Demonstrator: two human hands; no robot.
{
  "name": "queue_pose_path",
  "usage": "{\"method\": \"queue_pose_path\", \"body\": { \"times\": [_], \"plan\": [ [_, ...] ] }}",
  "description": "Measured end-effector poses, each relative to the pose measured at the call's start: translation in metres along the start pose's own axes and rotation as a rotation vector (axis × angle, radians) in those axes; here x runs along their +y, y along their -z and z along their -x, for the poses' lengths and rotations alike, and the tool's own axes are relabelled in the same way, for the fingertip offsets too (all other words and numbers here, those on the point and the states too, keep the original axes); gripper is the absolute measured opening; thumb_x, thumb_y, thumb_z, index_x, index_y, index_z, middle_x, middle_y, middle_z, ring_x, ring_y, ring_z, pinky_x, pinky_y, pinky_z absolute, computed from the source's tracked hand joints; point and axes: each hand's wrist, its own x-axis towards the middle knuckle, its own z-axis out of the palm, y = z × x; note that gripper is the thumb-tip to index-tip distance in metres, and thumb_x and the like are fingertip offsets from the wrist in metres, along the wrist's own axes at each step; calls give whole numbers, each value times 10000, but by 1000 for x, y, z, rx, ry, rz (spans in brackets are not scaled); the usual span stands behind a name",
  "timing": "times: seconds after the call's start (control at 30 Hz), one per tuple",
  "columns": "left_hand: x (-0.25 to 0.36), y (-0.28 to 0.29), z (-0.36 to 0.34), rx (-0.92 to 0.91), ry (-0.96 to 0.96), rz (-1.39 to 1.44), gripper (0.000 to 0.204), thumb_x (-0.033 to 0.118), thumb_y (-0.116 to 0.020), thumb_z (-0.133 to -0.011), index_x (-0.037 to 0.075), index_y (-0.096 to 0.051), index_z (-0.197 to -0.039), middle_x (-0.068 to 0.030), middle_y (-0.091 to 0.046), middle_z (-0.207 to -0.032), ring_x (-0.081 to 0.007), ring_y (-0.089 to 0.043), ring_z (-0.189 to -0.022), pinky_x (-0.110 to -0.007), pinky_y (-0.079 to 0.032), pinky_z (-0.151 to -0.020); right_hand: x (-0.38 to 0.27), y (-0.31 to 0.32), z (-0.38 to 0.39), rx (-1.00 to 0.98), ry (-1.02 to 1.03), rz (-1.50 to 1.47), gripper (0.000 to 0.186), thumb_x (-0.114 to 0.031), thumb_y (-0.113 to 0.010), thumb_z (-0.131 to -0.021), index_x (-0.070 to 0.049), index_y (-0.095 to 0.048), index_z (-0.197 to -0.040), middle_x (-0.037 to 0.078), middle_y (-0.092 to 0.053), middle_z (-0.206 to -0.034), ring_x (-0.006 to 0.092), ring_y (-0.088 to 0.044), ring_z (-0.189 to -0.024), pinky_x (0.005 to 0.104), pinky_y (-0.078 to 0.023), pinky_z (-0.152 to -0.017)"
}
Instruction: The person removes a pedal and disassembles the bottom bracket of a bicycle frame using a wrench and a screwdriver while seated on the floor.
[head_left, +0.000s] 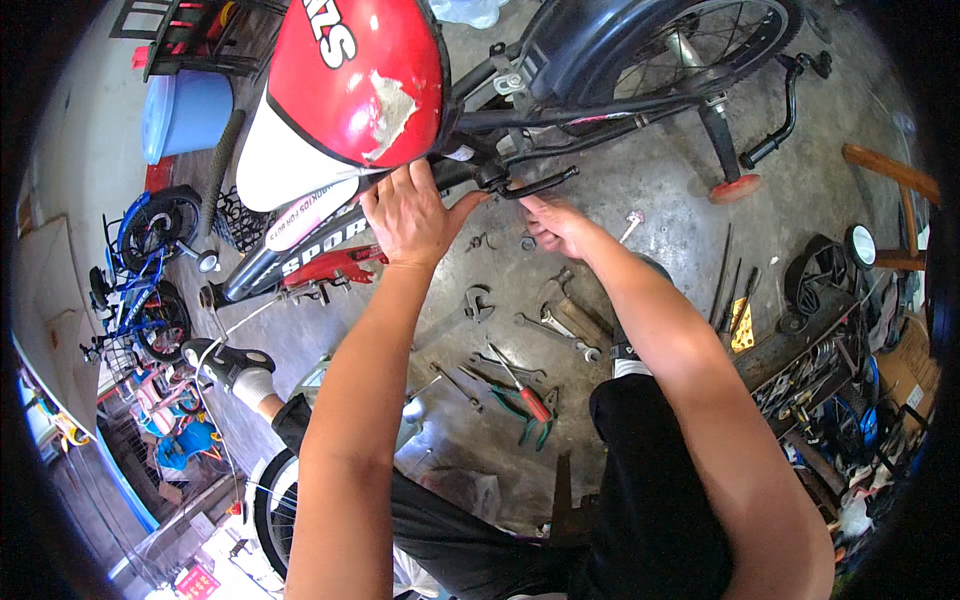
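Note:
A child's bicycle with a red and white plastic shell [355,60] lies on its side at the top of the view. My left hand [412,215] grips the dark frame tube just below the shell, its thumb stretched toward the crank axle. There the black crank arm [545,186] sticks out to the right. My right hand [560,225] holds that crank arm from below, thumb near the axle end; its curled fingers are partly hidden. Under the hands, a loose ring-shaped nut [528,243] and a small metal part [482,241] rest on the floor.
Between my legs lie a hammer [580,318], an adjustable wrench [478,302], a red-handled screwdriver [532,402] and green-handled pliers [540,425]. A kickstand [720,150] juts out at upper right. A toolbox with cluttered parts [800,370] stands right; a blue bin [190,112] and blue bicycle [155,270] stand left.

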Motion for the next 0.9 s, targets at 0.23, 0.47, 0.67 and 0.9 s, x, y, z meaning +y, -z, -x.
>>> {"method": "queue_pose_path", "body": {
  "times": [0.23, 0.47, 0.67, 0.9],
  "plan": [
    [-2, 0, 2, -19, 9, -4, 914, 775, -765, -655, 49, -611, -1188, -110, -652, -1180, -300, -622, -1102, -452, -413, -923, -24, -12, 14, -124, 49, -128, 596, -724, -644, -904, -225, -375, -718, -114, -288, -606, 42, -226, -486, 249, -159, -460],
    [-2, 1, 2, -36, 19, 9, 911, 778, -766, -653, 51, -612, -1180, -109, -653, -1183, -294, -622, -1105, -453, -409, -920, -13, 2, 10, 28, -12, 71, 587, -698, -610, -943, -197, -391, -727, -98, -324, -632, 46, -250, -498, 248, -163, -455],
    [0, -1, 2, -25, 23, 14, 880, 773, -773, -647, 64, -615, -1143, -103, -649, -1131, -293, -626, -1072, -446, -409, -905, -23, -14, 16, -131, 14, -39, 580, -702, -608, -941, -190, -417, -747, -90, -327, -622, 39, -281, -491, 237, -175, -440],
    [-3, -2, 3, 10, 15, 13, 845, 772, -780, -637, 78, -621, -1092, -92, -648, -1095, -284, -637, -1042, -441, -415, -888, -10, -15, 27, -57, -22, -193, 648, -805, -557, -894, -181, -443, -763, -81, -354, -621, 46, -284, -494, 232, -191, -454]
  ]
}}
